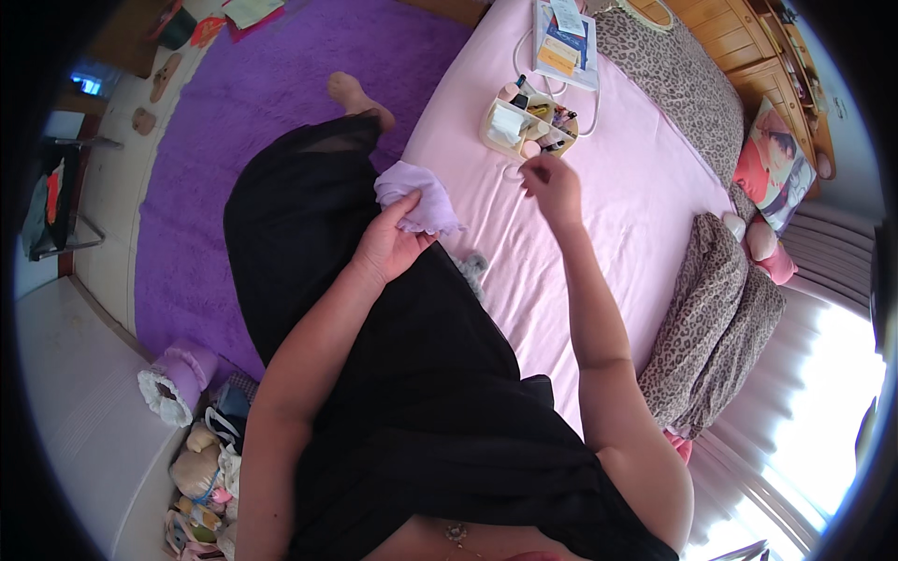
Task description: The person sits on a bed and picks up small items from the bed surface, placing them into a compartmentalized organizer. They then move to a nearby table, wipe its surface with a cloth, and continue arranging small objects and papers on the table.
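Observation:
My left hand point(394, 242) holds a bunched lavender cloth point(419, 196) with a ruffled edge, thumb on top, above my black skirt point(302, 189). My right hand point(553, 184) is raised over the bed at the near side of a cream divided organizer point(497, 145), its fingers bent together. Whether anything small is pinched between them cannot be made out. A pale ring-shaped thing point(512, 172) appears just left of those fingertips. White tissue-like material point(505, 125), bottles and pen-like sticks fill the organizer's compartments.
Pink sheeting covers the bed point(617, 189). Books and papers point(567, 49) lie beyond the organizer, beside a white cable point(593, 116). A grey fluffy thing point(473, 272) touches my skirt. Leopard-print bedding point(708, 315) lies to the right; a purple rug point(189, 231) covers the floor left.

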### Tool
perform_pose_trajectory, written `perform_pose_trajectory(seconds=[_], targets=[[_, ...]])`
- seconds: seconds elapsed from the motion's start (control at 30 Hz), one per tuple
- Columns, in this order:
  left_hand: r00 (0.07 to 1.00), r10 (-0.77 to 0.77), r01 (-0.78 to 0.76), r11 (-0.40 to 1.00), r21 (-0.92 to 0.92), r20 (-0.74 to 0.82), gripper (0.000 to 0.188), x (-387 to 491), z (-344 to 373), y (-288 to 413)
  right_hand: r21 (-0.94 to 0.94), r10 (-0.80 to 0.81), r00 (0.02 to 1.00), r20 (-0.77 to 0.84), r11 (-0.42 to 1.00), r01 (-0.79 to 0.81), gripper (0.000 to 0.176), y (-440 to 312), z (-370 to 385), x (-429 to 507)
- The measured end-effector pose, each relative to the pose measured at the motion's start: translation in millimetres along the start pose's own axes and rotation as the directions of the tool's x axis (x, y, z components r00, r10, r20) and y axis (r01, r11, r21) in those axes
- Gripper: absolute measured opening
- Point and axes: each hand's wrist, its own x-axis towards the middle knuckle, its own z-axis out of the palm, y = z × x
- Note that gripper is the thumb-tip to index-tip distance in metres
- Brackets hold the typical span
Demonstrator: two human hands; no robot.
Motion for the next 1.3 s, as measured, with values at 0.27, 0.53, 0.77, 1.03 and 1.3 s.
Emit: perform_pose_trajectory(seconds=[0.27, 0.53, 0.77, 1.03, 1.3], targets=[[1.0, 0.018, -0.019, 0.999, -0.044, -0.025, 0.029, -1, 2, 1, -0.661, -0.273, 0.953, -0.128, 0.74, 0.123, 0.014, -39, -37, 90], [1.0, 0.017, -0.017, 1.0, -0.006, -0.02, 0.031, 1, -1, 1, -0.527, -0.35, 0.933, -0.078, 0.809, 0.26, 0.02, -38, -16, 70], [0.999, -0.007, 0.007, 1.0, 0.011, -0.033, 0.033, 5, -2, -1, -0.587, -0.306, 0.924, 0.228, 0.714, 0.381, 0.022, -5, 61, 25], [1.0, 0.018, -0.018, 1.0, -0.021, 0.013, 0.033, 1, -3, 2, -0.634, -0.239, 0.951, 0.194, 0.71, 0.308, 0.018, -15, 60, 18], [1.0, -0.007, 0.007, 1.0, -0.014, -0.014, 0.03, 3, 4, 1, -0.694, -0.348, 0.93, -0.122, 0.7, 0.171, 0.013, -40, -29, 81]])
